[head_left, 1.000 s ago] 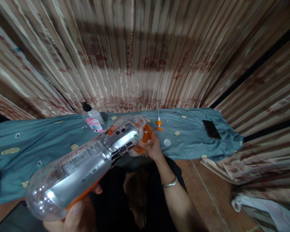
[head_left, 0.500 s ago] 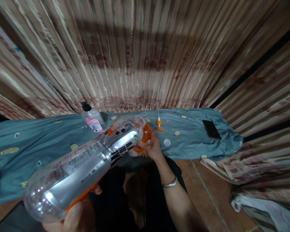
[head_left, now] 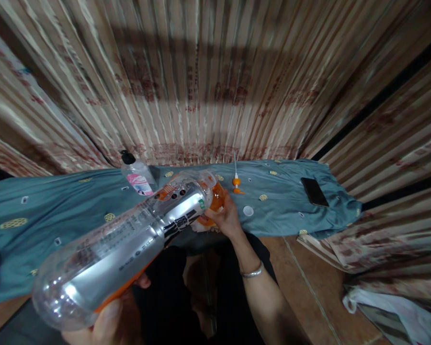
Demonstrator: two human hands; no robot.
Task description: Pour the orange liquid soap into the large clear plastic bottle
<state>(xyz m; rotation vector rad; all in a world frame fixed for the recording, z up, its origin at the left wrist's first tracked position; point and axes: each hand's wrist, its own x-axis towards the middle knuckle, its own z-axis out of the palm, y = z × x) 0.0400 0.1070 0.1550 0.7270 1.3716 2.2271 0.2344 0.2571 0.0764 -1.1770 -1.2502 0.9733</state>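
A large clear plastic bottle [head_left: 129, 244] with a silver and orange label lies tilted across the view, its neck up at the right. My left hand [head_left: 111, 316] is wrapped round its lower end from below. Behind the neck, my right hand [head_left: 227, 218] grips an orange bottle [head_left: 217, 197], which is partly hidden by the clear one. Whether the two mouths touch I cannot tell. On the cloth beyond my right hand lies an orange pump head [head_left: 236, 183] with a pale tube. A small round white disc [head_left: 248, 211] lies near it.
A blue-green patterned cloth [head_left: 283, 211] covers the long surface. At the left stands a clear bottle [head_left: 138, 177] with a black pump and pink label. A dark phone [head_left: 313, 191] lies at the right. Pleated curtains [head_left: 208, 96] hang behind; a white plastic bag [head_left: 391, 306] sits lower right.
The clear bottle's lower end has shifted very slightly to the left. Both hands keep their grip, and the things on the cloth stay where they were.
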